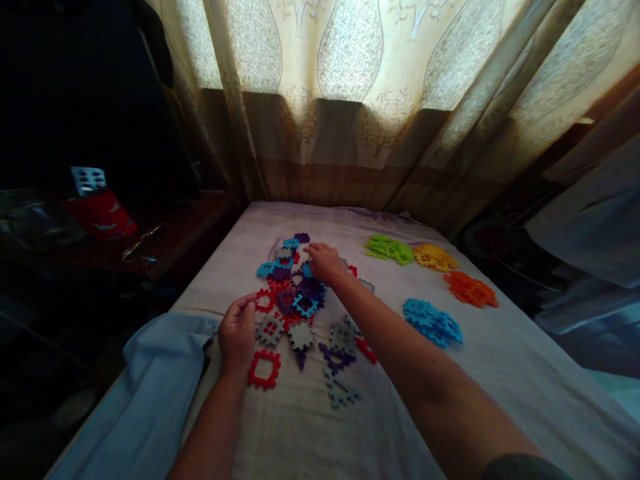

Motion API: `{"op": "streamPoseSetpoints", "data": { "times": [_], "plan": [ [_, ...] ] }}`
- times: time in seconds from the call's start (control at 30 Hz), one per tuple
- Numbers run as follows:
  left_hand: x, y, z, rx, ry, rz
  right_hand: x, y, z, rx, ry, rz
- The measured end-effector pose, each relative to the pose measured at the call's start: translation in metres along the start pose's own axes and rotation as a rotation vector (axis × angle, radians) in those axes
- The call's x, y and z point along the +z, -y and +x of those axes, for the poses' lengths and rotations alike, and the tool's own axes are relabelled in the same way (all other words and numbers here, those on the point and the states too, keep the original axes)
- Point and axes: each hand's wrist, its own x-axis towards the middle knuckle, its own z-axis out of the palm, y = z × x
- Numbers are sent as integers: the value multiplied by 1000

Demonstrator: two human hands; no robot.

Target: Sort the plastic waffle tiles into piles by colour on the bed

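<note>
Right arm [415,363] is nearest; right hand [325,263], half curled, hold unclear, is at the mixed pile [306,305], which stretches toward the bed's [330,220] far edge; left hand [239,327] pinches a red frame [259,307] leftward.

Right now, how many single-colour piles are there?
4, right of the mixed pieces: green pile at back, yellow pile beside it, orange pile farthest right, blue pile nearest.

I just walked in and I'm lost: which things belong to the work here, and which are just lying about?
Seemingly in use:
Mixed toothed pieces, right hand over them, left hand at their edge
Green pile
Yellow pile
Orange pile
Blue pile

Seemingly just lying about:
Light-blue cloth
Red container
Silvery pack at its top
</note>
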Motion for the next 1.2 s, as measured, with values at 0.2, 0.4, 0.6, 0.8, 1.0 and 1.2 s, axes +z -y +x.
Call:
{"op": "streamPoseSetpoints", "data": {
  "times": [0.2, 0.4, 0.6, 0.8, 1.0, 1.2],
  "plan": [
    [2, -11, -6, -41, -53, -60, 19, 5, 67, -48, 81, -158],
    [2, -8, -7, -46, -44, -64, 31, 1, 89, -92, 195, -162],
    [1, -9, -7, -44, -33, -60, 17, -11, 72, -40, 101, -154],
    [1, -8, -5, -55, -6, -55, -10, -47, 0, 236, -58, 87],
    [4, -13, -5, -29, 9, -18, -30, -124, -113, 511, -217, 400],
    [5, -14, -5, -46, 17, -12, -40, -171, -165, 762, -248, 256]
  ]
}}
